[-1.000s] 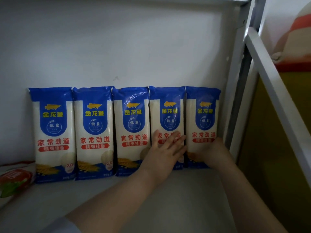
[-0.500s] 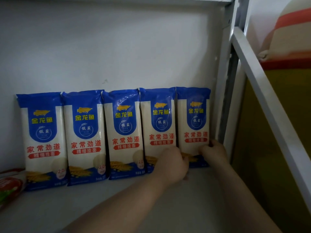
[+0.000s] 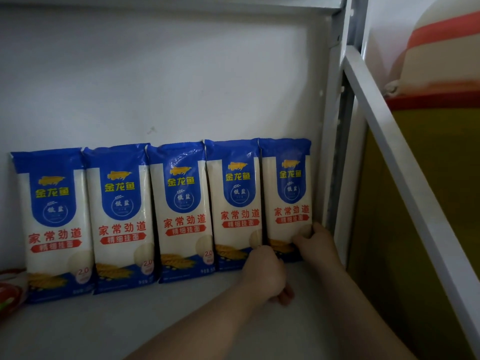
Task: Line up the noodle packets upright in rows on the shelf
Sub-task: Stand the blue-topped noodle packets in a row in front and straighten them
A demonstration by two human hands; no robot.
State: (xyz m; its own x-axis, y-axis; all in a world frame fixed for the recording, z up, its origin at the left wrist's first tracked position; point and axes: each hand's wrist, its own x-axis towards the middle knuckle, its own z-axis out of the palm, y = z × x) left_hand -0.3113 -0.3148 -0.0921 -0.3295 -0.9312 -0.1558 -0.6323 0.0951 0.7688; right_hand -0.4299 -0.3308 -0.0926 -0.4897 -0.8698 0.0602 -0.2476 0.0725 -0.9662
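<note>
5 noodle packets [image 3: 179,214] upright, mid frame, on shelf [image 3: 155,320]. My right hand [image 3: 315,245] pinches rightmost packet [image 3: 288,193]; my left hand [image 3: 265,276] curled, grip unclear.

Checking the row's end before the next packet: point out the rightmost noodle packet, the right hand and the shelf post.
rightmost noodle packet [image 3: 291,188], head view, on its blue label panel.
right hand [image 3: 315,244], head view, on the back of the hand at the packet's lower right corner.
shelf post [image 3: 331,126], head view, on its pale front face.
</note>
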